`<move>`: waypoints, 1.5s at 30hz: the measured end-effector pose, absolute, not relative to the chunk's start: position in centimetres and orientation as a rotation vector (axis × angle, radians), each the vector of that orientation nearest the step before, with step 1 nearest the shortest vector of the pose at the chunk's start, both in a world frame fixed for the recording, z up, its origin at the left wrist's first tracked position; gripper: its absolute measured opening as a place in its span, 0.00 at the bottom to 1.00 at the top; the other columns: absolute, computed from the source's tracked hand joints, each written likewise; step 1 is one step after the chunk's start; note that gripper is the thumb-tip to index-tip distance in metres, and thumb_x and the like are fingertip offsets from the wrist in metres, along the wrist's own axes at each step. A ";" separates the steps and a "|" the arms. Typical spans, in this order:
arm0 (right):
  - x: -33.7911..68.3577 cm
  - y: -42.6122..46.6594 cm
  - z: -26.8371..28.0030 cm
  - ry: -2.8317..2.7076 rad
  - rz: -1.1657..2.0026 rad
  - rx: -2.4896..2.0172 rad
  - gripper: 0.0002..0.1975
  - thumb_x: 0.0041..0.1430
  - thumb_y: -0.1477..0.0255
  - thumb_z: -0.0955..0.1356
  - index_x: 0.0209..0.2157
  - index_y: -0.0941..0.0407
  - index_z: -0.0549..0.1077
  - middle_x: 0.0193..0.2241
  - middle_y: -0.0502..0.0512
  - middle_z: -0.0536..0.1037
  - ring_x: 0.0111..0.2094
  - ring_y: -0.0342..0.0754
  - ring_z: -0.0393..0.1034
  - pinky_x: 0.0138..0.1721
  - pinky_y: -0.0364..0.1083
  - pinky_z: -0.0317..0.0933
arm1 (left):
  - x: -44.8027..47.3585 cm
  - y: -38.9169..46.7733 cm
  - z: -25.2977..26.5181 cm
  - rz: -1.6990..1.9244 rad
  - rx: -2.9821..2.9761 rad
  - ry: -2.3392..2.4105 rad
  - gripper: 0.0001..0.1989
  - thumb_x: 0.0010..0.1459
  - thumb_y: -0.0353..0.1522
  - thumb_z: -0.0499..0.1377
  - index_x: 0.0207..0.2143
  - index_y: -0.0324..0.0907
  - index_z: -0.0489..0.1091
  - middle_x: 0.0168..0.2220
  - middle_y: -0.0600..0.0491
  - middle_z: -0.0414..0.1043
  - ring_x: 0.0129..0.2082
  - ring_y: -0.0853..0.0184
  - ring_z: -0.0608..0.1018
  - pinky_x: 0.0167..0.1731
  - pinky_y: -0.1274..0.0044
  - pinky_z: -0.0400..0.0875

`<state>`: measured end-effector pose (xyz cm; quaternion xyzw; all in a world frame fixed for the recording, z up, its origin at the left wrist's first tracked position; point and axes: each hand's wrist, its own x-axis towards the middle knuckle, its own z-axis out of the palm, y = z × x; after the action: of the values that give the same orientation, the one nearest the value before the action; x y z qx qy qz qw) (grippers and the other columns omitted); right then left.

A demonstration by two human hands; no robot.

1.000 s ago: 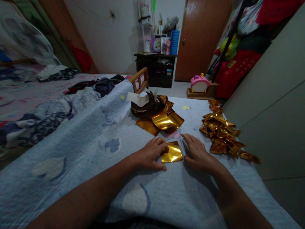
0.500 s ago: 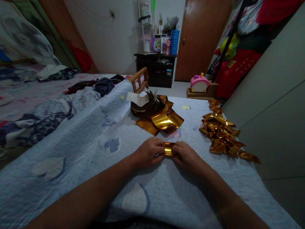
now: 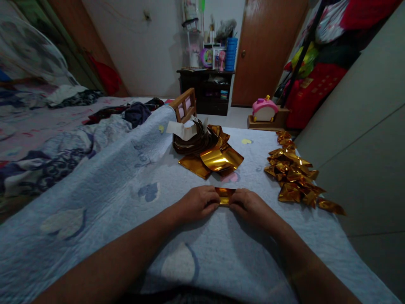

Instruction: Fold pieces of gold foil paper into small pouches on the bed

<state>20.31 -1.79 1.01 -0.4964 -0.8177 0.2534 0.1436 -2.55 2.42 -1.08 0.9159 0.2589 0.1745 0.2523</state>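
Note:
A small strip of gold foil paper [image 3: 225,196] lies low over the bedspread, its two ends gripped between my hands. My left hand [image 3: 202,202] pinches the left end, thumb below and fingers on top. On the right end, my right hand [image 3: 247,203] does the same. The paper looks folded into a narrow band; its ends are hidden under my fingers. Just beyond are loose gold foil sheets [image 3: 221,159], lying against a dark curled stack of sheets [image 3: 193,141] with a white paper piece on it. To the right sits a heap of folded gold foil pieces [image 3: 291,173].
A pale blue quilt with heart shapes [image 3: 139,236] covers the bed. Rumpled bedding [image 3: 72,147] lies to the left. Past the bed stand a dark cabinet [image 3: 205,93], a pink toy [image 3: 265,109] and a door [image 3: 261,55]. A pale cabinet side [image 3: 363,147] borders the right.
The fingers of both hands have shifted on the foil strip, and the left fingers now lie flatter. Slightly more of the strip's upper edge shows between them.

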 end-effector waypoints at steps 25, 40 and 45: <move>19.9 -1.6 0.6 -2.251 0.706 -1.614 0.10 0.63 0.75 0.65 0.32 0.58 0.78 0.31 0.56 0.80 0.33 0.47 0.71 0.35 0.44 0.56 | -1.8 2.1 -0.4 0.428 2.364 0.988 0.03 0.63 0.27 0.59 0.36 0.39 0.73 0.34 0.52 0.76 0.34 0.66 0.76 0.35 0.78 0.65; 19.3 -1.6 0.9 -2.247 0.636 -1.740 0.10 0.62 0.75 0.65 0.31 0.58 0.78 0.30 0.57 0.80 0.31 0.48 0.70 0.32 0.45 0.53 | -1.5 1.7 0.5 0.252 2.421 1.140 0.05 0.63 0.29 0.58 0.35 0.39 0.74 0.35 0.51 0.77 0.35 0.63 0.77 0.35 0.75 0.66; 19.3 -1.7 0.9 -2.256 0.590 -1.795 0.10 0.62 0.74 0.65 0.31 0.58 0.78 0.30 0.57 0.81 0.31 0.48 0.71 0.32 0.45 0.53 | -1.4 1.7 0.5 0.239 2.433 1.181 0.05 0.62 0.30 0.58 0.34 0.40 0.74 0.33 0.51 0.77 0.34 0.63 0.77 0.34 0.75 0.66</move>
<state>19.27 -1.68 0.86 -0.6069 -0.7628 0.1995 0.0995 -1.45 1.69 0.53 0.8758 0.4250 0.0861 0.2118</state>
